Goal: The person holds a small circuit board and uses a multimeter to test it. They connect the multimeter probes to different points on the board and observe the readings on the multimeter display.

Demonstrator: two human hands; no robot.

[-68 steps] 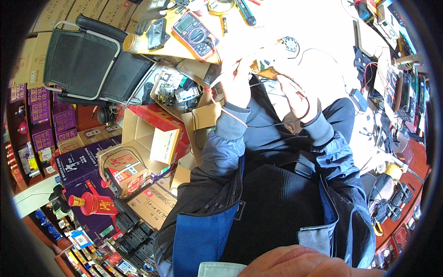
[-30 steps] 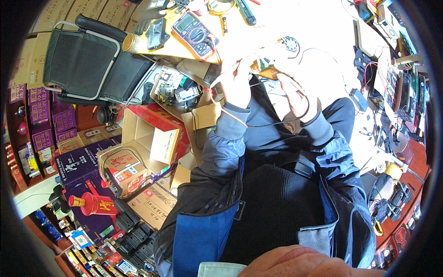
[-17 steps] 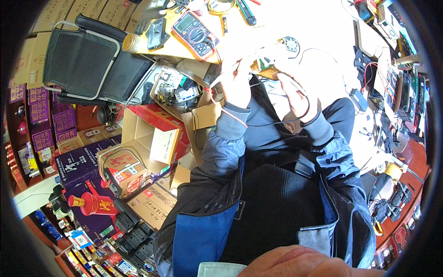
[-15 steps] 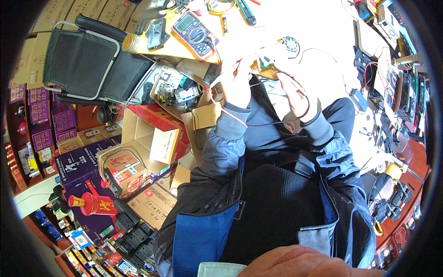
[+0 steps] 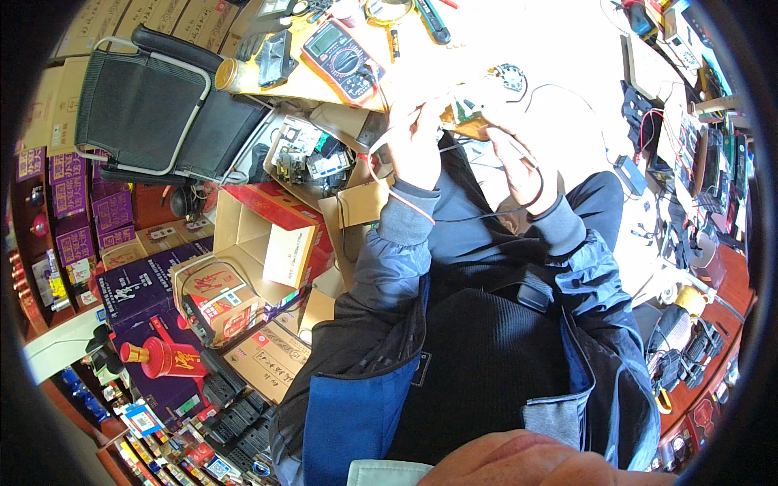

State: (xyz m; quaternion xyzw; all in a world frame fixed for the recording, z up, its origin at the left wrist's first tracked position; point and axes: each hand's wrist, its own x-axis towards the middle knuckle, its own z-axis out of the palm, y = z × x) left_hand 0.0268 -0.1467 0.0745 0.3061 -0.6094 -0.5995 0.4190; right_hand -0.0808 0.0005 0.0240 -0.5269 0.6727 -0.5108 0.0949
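Observation:
Both my hands are raised over my lap at the edge of the brightly lit worktable. Between their fingertips sits a small circuit board (image 5: 465, 113) with green and copper-brown parts, partly washed out by glare. My left hand (image 5: 415, 142) is closed at its left side, fingertips pinched and lost in the light. My right hand (image 5: 516, 168) curls in from the right, its fingertips at the board, with a dark lead running along it. A reddish lead (image 5: 412, 204) crosses my left wrist. Up left lies a multimeter (image 5: 342, 61) with its leads plugged in.
Left of my legs stand an open carton (image 5: 279, 243) and a box of electronic parts (image 5: 312, 154). A black chair (image 5: 146, 113) is further left. A round wired part (image 5: 509, 77) and a utility knife (image 5: 432, 22) lie on the table; cables and devices crowd its right side.

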